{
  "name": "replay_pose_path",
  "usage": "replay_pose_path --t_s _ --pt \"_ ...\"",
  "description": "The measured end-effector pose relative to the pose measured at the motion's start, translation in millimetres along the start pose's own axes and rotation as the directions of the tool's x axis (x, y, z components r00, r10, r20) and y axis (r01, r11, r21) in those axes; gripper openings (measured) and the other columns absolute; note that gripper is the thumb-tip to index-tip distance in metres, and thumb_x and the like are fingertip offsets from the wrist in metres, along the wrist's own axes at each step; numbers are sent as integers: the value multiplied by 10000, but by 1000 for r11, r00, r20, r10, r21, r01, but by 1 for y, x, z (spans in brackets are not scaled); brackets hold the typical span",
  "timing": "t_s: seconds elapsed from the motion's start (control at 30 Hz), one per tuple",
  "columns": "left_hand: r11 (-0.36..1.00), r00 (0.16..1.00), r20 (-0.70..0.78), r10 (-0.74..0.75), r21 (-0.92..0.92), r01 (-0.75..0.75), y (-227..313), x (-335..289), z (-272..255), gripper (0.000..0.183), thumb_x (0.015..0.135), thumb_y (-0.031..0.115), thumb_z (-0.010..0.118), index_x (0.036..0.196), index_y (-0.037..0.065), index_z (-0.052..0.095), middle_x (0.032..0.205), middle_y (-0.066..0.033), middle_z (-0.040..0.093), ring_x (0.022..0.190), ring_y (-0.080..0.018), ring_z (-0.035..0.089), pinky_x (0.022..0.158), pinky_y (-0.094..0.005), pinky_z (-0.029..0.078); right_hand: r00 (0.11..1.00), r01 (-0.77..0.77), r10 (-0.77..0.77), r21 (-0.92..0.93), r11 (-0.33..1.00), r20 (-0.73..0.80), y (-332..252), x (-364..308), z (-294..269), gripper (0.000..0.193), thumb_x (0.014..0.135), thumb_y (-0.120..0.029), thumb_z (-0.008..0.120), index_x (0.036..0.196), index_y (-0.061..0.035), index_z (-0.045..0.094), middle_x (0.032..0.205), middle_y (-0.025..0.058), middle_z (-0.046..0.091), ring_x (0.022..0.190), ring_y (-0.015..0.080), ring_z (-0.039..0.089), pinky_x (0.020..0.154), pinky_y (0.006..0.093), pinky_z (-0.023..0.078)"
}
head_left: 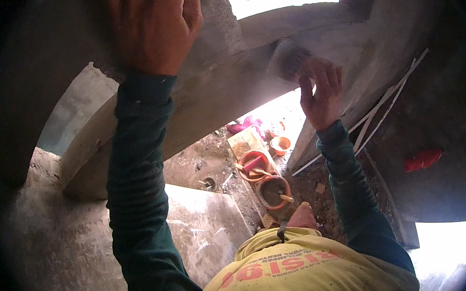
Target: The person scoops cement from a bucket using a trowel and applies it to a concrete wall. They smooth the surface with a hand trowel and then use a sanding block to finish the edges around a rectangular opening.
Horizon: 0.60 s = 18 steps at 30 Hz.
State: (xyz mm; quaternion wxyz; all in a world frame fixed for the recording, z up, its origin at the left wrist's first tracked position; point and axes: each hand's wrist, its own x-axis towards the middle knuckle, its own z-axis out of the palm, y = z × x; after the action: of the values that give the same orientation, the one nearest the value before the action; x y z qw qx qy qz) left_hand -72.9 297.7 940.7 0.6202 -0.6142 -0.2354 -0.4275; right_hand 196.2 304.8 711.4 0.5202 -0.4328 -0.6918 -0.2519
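My left hand [154, 31] is raised at the top, its back toward me, against or close to the grey concrete frame [220, 18]. Its fingertips run out of the picture, so its grip is hidden. Farther right, my right hand [322, 92] is bent at the wrist with curled fingers. They close on a dark, blurred, pad-like thing [290, 59] at the underside of the curved concrete beam [207, 101]. The exact kind of that thing is unclear, and a pale haze hangs around it.
Far below stand two orange buckets [274, 192], with wooden-handled tools in them, on a plank. A small orange pot [280, 145] and pink cloth [247, 123] lie beyond. Thin pale strips [386, 106] lean at right near a red item [423, 159]. A concrete surface [206, 219] fills the lower left.
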Motion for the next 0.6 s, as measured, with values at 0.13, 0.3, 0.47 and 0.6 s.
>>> replay_pose_path --t_s 0.13,0.3,0.47,0.6 --pt "1000 1000 -18 9 1 -9 -2 -4 5 253 958 93 609 1181 60 723 1254 -140 664 1171 -319 587 1013 -495 429 992 83 -87 -39 996 -95 12 12 10 286 956 -176 682 1209 -44 665 1146 135 682 1062 330 631 959 499 456" --pt "1000 1000 1 -15 -17 15 0 -5 4 246 970 98 605 1183 62 723 1254 -137 664 1158 -310 584 997 -476 422 991 101 -94 70 992 -100 -25 23 16 293 958 -197 669 1204 -37 667 1175 149 682 1087 360 622 983 517 442" --pt "995 987 132 -90 45 85 7 -5 -2 239 974 103 607 1179 68 725 1263 -130 660 1155 -294 580 992 -463 424 979 81 -124 252 964 160 -89 0 18 301 867 -140 710 1161 -77 723 1226 119 685 1132 354 597 983 535 435" --pt "990 993 -26 113 82 -111 -5 -1 4 243 972 95 600 1180 71 725 1271 -131 657 1170 -297 575 1013 -469 420 921 105 -222 343 934 321 -101 -32 6 426 775 -73 741 1196 -142 734 1286 79 655 1184 330 577 975 541 431"
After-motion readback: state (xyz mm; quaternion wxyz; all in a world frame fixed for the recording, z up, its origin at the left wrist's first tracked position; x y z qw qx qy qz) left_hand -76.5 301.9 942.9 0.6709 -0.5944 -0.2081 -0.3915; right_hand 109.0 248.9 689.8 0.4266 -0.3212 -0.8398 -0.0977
